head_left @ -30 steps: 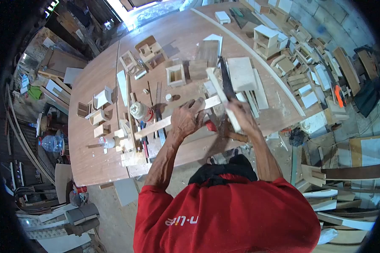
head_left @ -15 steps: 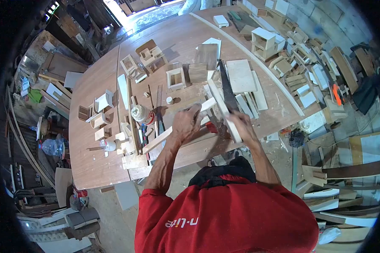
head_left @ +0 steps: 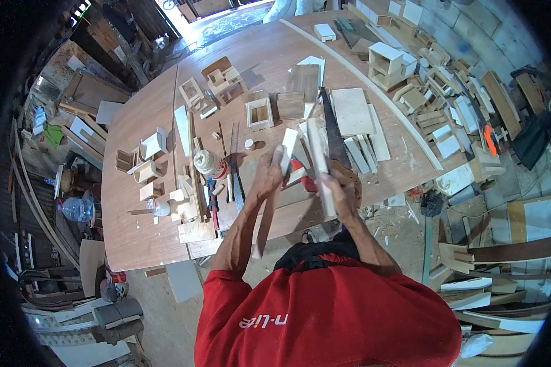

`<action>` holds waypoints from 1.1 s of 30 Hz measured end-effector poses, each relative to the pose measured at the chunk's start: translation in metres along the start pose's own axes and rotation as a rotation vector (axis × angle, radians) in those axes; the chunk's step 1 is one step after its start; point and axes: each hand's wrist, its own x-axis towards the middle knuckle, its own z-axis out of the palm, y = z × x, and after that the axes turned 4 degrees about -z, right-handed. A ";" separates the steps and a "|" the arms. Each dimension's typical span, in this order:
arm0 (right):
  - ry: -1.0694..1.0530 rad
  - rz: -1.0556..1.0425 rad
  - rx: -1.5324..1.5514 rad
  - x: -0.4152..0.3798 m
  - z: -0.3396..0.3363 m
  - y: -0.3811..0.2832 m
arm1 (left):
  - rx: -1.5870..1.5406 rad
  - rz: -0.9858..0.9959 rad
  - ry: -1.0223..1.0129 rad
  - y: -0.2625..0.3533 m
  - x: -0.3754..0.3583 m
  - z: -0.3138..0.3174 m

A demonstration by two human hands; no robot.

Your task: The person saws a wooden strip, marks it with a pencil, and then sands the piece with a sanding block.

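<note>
My left hand [head_left: 268, 174] is closed around a pale wooden strip [head_left: 289, 142], whose lower end tilts down past the table's front edge. In my right hand [head_left: 340, 194] is a second wooden strip [head_left: 316, 147], slanting up and away from me. The two strips are apart, side by side above the work table [head_left: 288, 215]. Beyond the right-hand strip lies a handsaw [head_left: 329, 122]. A red-handled tool [head_left: 308, 183], partly hidden, shows between the strips.
Left of my hands stand a glue bottle [head_left: 208, 164] and a metal ruler [head_left: 234, 140]. Small wooden box frames [head_left: 259, 113] sit farther back. Flat boards [head_left: 351, 111] lie to the right, beside a long batten [head_left: 373, 87]. Scrap wood [head_left: 438, 116] is piled along the wall.
The left-hand strip has swung from lying across, near the other strip, to a steep slant almost parallel with it. My right hand and its strip have shifted slightly left and down.
</note>
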 end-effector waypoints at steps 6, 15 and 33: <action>0.023 0.384 0.073 0.049 -0.016 -0.003 | 0.087 0.074 -0.039 0.014 -0.011 0.008; -0.064 -0.306 -0.894 0.009 -0.012 -0.021 | 0.846 0.324 0.209 0.002 -0.011 0.011; -0.021 0.206 -0.559 0.059 -0.061 0.014 | 0.891 0.489 0.245 0.001 -0.027 0.017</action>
